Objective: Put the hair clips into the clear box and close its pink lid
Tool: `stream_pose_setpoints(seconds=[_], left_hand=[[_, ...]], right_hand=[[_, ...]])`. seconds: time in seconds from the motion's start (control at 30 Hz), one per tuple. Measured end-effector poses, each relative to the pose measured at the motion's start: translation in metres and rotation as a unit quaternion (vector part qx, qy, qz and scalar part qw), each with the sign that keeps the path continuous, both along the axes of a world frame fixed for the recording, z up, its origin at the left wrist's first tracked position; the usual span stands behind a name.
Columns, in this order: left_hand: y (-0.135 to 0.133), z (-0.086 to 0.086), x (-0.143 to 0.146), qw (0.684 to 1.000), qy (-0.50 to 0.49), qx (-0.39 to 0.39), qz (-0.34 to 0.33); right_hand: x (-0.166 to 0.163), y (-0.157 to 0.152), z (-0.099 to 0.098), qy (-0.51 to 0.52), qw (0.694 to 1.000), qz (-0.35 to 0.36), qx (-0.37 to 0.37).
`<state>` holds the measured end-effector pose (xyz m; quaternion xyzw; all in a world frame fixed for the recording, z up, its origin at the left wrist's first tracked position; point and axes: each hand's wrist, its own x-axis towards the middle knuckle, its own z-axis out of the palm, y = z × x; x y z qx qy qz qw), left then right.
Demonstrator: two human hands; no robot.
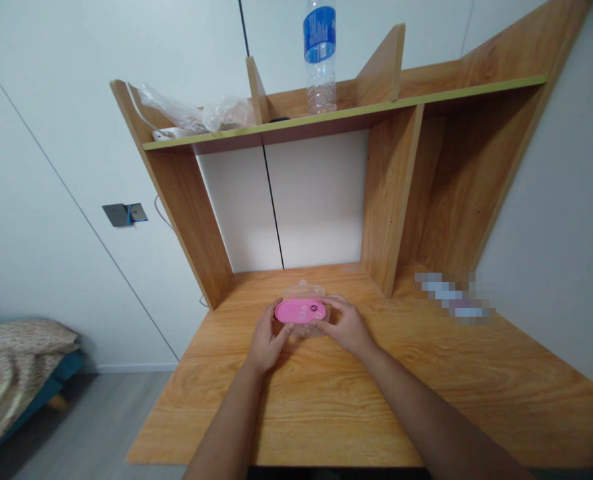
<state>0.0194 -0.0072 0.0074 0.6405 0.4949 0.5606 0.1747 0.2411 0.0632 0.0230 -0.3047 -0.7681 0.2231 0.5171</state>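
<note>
A pink oval lid [296, 311] with pale lettering and a small dark oval mark lies over a clear plastic container [316, 331] on the wooden desk. Clear plastic [303, 291] shows behind the lid and in front of it. My left hand [269, 337] grips the lid's left end, thumb at the front edge and fingers around the side. At the right end, my right hand [346, 327] has its thumb on the front edge and its fingers behind. Whether the lid is seated on the container, I cannot tell.
The desk [326, 400] carries a wooden shelf unit [386, 200]. On its upper board are a plastic bottle [320, 60] with a blue label and a clear plastic bag [196, 113]. A blurred object [451, 297] lies at the right. A bed [21, 367] stands at far left.
</note>
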Motion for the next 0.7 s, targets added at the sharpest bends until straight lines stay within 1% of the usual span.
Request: stream_pose_setpoints(seconds=[0.1,0.17,0.23,0.33,0.4,0.47,0.57,0.63,0.7], left_hand=[[-0.002,0.003,-0.001,0.999,0.006,0.031,0.007],[-0.001,0.003,-0.002,0.999,-0.015,0.037,0.002],[0.002,0.000,-0.003,0.997,-0.061,0.040,-0.007],[0.007,-0.004,-0.007,0.984,-0.174,0.043,-0.013],[0.011,-0.005,-0.011,0.962,-0.269,0.040,-0.016],[0.014,-0.004,-0.018,0.934,-0.355,0.025,-0.028],[0.017,-0.002,-0.029,0.894,-0.446,0.009,-0.052],[0.018,-0.002,-0.035,0.859,-0.509,0.013,-0.051],[0.019,-0.001,-0.039,0.815,-0.578,0.022,-0.025]], right_hand=[[-0.002,-0.003,0.002,0.007,1.000,0.015,0.010],[-0.003,-0.005,0.005,0.014,0.999,0.031,0.017],[-0.003,-0.007,0.008,0.015,0.998,0.049,0.027],[-0.003,-0.008,0.011,0.019,0.998,0.048,0.035],[-0.002,-0.006,0.011,0.026,0.999,0.030,0.029],[-0.001,-0.003,0.009,0.028,0.999,0.009,0.018],[0.000,0.004,0.002,0.030,0.999,-0.019,0.000],[0.000,0.008,-0.003,0.027,0.999,-0.028,-0.014],[0.001,0.011,-0.006,0.018,0.999,-0.033,-0.024]])
